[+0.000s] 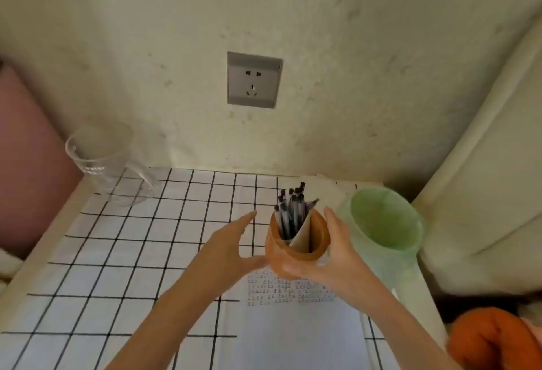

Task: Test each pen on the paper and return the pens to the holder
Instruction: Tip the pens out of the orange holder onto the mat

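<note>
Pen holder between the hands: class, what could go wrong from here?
The pens stand loose and lean in the holder; tilting it could spill them onto the paper.
The right hand gripping the holder is close beside the green cup; a swing right might knock it.

You are getting a single view, from the wide-angle camera you are wearing on your head. It is looking forward and steeply down across the checked tablecloth (pixel 132 252), facing the wall (pixel 352 46), whose socket (pixel 254 79) is sitting straight ahead in the upper middle. The wide lens is bowing the table's sides, so they are splaying outward toward the bottom corners. The camera is sitting close: your forearms are filling the lower middle, your left hand (pixel 228 249) and right hand (pixel 331 255) are flanking the pen holder (pixel 274 252) just below the centre, and the paper (pixel 293 334) is running off the bottom edge.
</note>
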A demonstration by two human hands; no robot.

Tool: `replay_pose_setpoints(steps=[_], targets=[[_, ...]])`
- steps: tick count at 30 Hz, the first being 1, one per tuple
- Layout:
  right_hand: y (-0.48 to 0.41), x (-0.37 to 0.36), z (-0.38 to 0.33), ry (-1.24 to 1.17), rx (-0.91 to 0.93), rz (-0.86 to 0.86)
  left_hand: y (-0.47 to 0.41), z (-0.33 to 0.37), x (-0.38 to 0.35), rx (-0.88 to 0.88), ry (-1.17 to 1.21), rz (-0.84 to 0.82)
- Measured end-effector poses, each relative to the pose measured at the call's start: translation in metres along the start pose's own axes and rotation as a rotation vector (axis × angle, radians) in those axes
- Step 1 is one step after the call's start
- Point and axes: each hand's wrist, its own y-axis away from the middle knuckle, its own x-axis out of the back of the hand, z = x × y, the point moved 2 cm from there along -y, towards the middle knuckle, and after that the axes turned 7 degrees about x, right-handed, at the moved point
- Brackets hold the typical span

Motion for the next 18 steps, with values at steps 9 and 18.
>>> replay_pose_setpoints(steps=[9, 18], targets=[[0.011, -0.031, 0.062, -0.24, 0.045, 0.099, 0.018, -0.049, -0.04, -0.139, 0.046, 0.145], [0.05, -0.052, 0.087, -0.252, 0.034, 0.188, 0.084, -0.082, -0.059, -0.189, 0.123, 0.248]])
